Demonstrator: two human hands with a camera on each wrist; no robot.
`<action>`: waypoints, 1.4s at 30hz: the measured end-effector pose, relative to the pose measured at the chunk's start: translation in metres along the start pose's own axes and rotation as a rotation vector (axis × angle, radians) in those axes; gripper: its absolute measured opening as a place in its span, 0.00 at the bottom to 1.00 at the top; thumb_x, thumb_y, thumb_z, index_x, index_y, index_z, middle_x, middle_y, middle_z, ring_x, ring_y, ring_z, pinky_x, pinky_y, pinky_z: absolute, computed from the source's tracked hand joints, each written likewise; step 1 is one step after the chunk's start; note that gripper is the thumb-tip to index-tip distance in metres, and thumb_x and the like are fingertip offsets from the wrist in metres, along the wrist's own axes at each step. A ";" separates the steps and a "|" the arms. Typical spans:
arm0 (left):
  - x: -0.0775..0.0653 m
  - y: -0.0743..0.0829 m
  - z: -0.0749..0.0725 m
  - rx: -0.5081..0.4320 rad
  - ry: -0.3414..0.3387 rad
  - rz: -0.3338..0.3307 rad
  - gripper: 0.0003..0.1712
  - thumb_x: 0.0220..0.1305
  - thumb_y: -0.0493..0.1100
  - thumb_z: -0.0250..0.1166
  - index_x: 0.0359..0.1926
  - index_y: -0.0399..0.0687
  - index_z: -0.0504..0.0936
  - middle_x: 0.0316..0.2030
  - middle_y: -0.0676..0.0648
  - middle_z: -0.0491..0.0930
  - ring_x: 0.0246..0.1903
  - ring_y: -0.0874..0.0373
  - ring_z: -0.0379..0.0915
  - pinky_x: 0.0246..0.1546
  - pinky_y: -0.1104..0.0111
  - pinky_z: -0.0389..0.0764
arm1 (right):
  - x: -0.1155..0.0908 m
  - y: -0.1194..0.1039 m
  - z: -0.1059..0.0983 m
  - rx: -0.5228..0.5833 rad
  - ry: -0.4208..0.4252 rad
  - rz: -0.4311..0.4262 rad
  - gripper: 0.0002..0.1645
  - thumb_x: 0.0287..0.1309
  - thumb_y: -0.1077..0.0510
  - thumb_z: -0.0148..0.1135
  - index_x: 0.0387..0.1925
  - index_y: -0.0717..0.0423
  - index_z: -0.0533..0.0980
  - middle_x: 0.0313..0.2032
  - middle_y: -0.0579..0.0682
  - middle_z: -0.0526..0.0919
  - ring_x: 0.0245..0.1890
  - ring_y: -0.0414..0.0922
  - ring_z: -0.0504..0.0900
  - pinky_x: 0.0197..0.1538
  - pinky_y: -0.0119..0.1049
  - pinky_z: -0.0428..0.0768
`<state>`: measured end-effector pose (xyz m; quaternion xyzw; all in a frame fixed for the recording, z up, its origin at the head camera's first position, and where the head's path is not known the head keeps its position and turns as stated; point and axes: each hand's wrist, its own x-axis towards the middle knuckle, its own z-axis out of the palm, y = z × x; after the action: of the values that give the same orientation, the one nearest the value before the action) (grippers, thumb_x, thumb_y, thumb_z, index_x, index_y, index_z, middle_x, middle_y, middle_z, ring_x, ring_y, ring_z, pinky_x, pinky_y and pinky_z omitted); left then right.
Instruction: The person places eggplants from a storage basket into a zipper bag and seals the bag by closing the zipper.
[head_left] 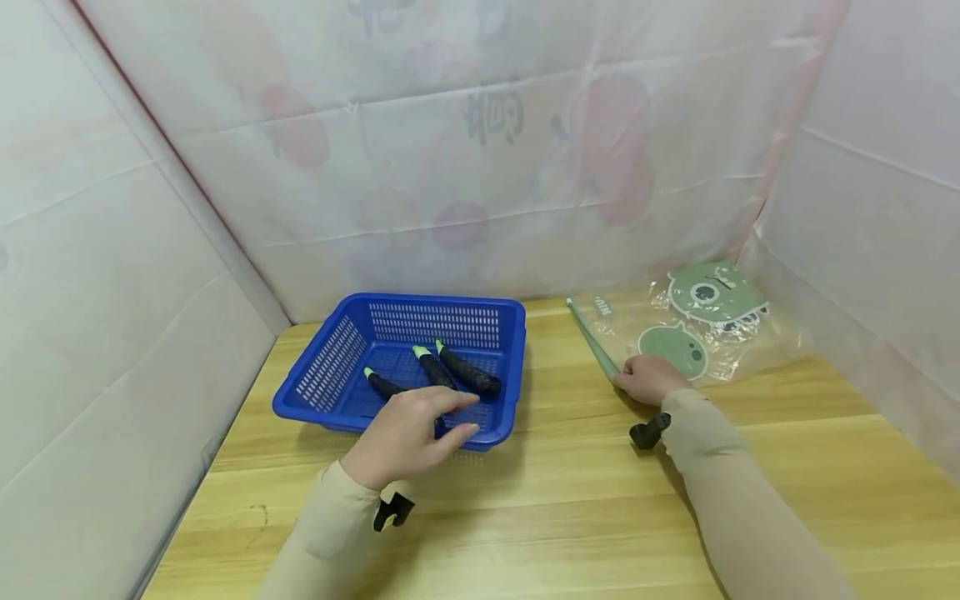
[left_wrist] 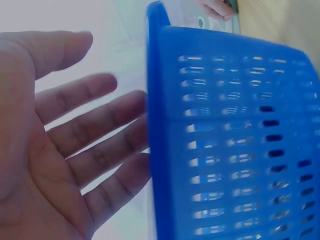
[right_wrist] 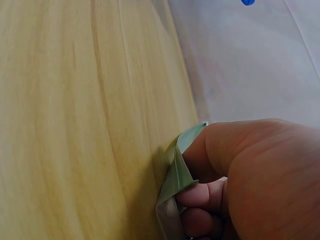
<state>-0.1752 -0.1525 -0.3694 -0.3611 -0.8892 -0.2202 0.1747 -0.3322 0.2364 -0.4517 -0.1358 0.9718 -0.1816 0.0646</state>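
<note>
My right hand [head_left: 651, 380] pinches the green top edge of a clear zip bag [head_left: 600, 348], which lies flat with green cartoon prints. Up close in the right wrist view, thumb and fingers grip the folded green strip [right_wrist: 176, 175]. My left hand [head_left: 408, 433] hovers over the near rim of a blue plastic basket [head_left: 330, 414], its fingers loosely extended and holding nothing. Dark, slender eggplants [head_left: 468, 372] with pale green stem ends lie in the basket, partly hidden behind the left hand. The left wrist view shows those fingers beside the slotted basket wall [left_wrist: 220, 135].
A wooden table [head_left: 555, 517] carries the basket at centre left and the bag at the right. White printed sheeting [head_left: 450, 167] walls in its back and sides. Each wrist wears a small black camera mount [head_left: 649, 432].
</note>
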 end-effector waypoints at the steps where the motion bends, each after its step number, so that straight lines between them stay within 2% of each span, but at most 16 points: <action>1: 0.001 0.000 -0.002 0.014 0.006 0.001 0.19 0.65 0.53 0.63 0.53 0.49 0.82 0.41 0.54 0.83 0.36 0.66 0.77 0.38 0.69 0.79 | 0.000 0.000 0.000 0.002 -0.002 0.001 0.18 0.59 0.49 0.52 0.17 0.52 0.66 0.17 0.48 0.67 0.19 0.45 0.66 0.26 0.37 0.63; 5: 0.008 -0.003 -0.015 0.082 -0.003 0.004 0.19 0.65 0.52 0.63 0.53 0.48 0.81 0.39 0.54 0.83 0.35 0.65 0.77 0.36 0.69 0.78 | -0.001 -0.002 -0.001 0.009 -0.005 0.013 0.18 0.59 0.49 0.52 0.18 0.52 0.67 0.18 0.49 0.68 0.20 0.45 0.67 0.26 0.37 0.64; 10: 0.022 -0.012 -0.033 0.119 -0.084 -0.037 0.17 0.66 0.50 0.63 0.52 0.49 0.82 0.34 0.58 0.81 0.28 0.68 0.73 0.29 0.72 0.74 | -0.002 -0.005 -0.001 -0.003 -0.005 0.015 0.18 0.60 0.49 0.52 0.18 0.52 0.67 0.18 0.49 0.68 0.20 0.45 0.66 0.26 0.37 0.64; 16: 0.044 -0.029 -0.047 0.130 -0.144 -0.084 0.14 0.67 0.48 0.61 0.50 0.49 0.83 0.35 0.56 0.82 0.31 0.67 0.75 0.33 0.69 0.77 | -0.003 -0.006 -0.003 -0.019 0.004 -0.001 0.19 0.61 0.50 0.52 0.18 0.52 0.65 0.17 0.48 0.66 0.19 0.45 0.65 0.27 0.37 0.62; 21: 0.062 -0.043 -0.052 0.122 -0.199 -0.149 0.14 0.68 0.47 0.61 0.49 0.48 0.83 0.37 0.53 0.83 0.35 0.64 0.77 0.38 0.66 0.78 | -0.002 -0.003 0.001 -0.008 0.015 -0.017 0.19 0.60 0.49 0.51 0.17 0.51 0.63 0.16 0.47 0.64 0.18 0.45 0.64 0.27 0.37 0.62; 28: 0.085 -0.072 -0.043 0.131 -0.254 -0.287 0.16 0.70 0.47 0.57 0.51 0.46 0.83 0.34 0.52 0.82 0.28 0.63 0.75 0.35 0.64 0.78 | -0.002 0.000 0.004 0.002 0.034 -0.030 0.19 0.60 0.50 0.53 0.16 0.50 0.63 0.16 0.47 0.64 0.18 0.44 0.64 0.27 0.37 0.61; 32: 0.093 -0.088 -0.033 0.124 -0.266 -0.344 0.17 0.71 0.46 0.56 0.53 0.44 0.82 0.36 0.49 0.82 0.29 0.60 0.75 0.37 0.62 0.78 | -0.004 0.000 0.004 0.008 0.027 -0.026 0.19 0.60 0.51 0.52 0.16 0.50 0.62 0.15 0.47 0.63 0.18 0.44 0.62 0.28 0.37 0.61; 42: 0.096 -0.119 -0.003 0.135 -0.346 -0.368 0.14 0.71 0.43 0.55 0.50 0.45 0.83 0.43 0.45 0.82 0.39 0.55 0.79 0.44 0.58 0.79 | -0.003 -0.001 0.004 -0.003 0.029 -0.020 0.19 0.60 0.51 0.52 0.16 0.50 0.62 0.15 0.47 0.63 0.18 0.44 0.63 0.27 0.36 0.62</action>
<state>-0.3255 -0.1769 -0.3533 -0.2131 -0.9692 -0.1234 0.0005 -0.3281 0.2348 -0.4544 -0.1428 0.9715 -0.1829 0.0484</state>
